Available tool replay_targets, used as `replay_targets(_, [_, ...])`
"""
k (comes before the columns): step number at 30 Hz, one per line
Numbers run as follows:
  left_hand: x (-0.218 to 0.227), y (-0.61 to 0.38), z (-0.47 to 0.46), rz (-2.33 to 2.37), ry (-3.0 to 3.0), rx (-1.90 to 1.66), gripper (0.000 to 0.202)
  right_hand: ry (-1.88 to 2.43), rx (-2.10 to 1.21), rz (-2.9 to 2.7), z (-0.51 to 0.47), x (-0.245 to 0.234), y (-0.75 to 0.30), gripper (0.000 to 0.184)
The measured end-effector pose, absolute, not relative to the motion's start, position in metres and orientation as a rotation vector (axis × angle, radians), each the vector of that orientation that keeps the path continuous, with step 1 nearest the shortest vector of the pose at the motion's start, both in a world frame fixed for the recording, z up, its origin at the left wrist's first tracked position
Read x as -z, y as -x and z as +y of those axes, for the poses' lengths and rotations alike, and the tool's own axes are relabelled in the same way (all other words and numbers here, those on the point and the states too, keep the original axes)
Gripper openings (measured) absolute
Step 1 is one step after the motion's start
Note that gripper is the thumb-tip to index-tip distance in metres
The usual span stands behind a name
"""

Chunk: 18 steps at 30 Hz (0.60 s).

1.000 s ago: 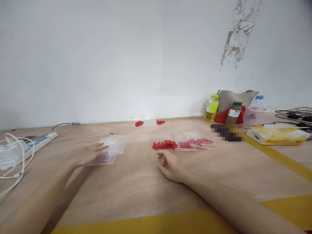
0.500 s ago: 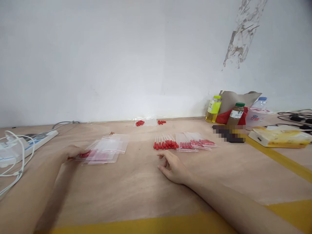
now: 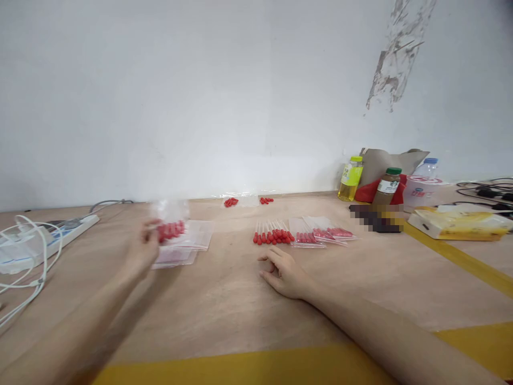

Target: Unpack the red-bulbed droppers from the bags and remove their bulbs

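My left hand (image 3: 147, 243) pinches the edge of a clear plastic bag (image 3: 171, 227) with several red-tipped pieces inside, lifted and a little blurred. Beneath it lies a stack of flat clear bags (image 3: 198, 235). My right hand (image 3: 284, 271) rests on the table, its fingers loosely curled and apart, holding nothing. Just beyond it is a row of white sticks with red tips (image 3: 273, 236), tips toward me. To the right of these sticks, filled bags (image 3: 306, 235) with red tips showing through overlap one another.
Two small groups of red pieces (image 3: 231, 202) lie on clear plastic by the wall. A power strip (image 3: 78, 230) with white cables is at left. At right stand a yellow-capped bottle (image 3: 351, 179), a green-capped bottle (image 3: 388, 187) and a tissue pack (image 3: 460, 223).
My left hand has moved right and raised the bag with red-tipped pieces off the stack's left side. My right hand has stayed in place.
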State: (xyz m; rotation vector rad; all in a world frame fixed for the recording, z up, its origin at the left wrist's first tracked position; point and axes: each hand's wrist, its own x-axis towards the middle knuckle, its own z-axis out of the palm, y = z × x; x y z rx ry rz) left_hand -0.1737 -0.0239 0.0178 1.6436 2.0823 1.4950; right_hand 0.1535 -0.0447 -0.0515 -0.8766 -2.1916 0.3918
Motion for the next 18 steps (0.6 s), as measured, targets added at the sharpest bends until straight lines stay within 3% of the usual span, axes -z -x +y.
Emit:
replay_targets(3, [0.007,0.115,-0.032,1.61,-1.428,-1.199,0.028,0.879,-0.393,-2.179,-0.045,0.052,-0.154,0.025])
replay_targets(9, [0.038,0.05,-0.063,1.402,-1.257,-1.049,0.033,0.863,-0.367,-2.14,-0.039,0.056,-0.155,0.028])
replay_targets(14, [0.031,0.043,-0.09,1.223,-1.394,-0.943,0.04,0.806,-0.299,-2.206,-0.034,0.057,-0.153,0.023])
replay_targets(18, [0.017,0.045,-0.106,1.157,-1.586,-0.561,0.05,0.859,-0.105,-2.229,-0.033,0.058,-0.153,0.019])
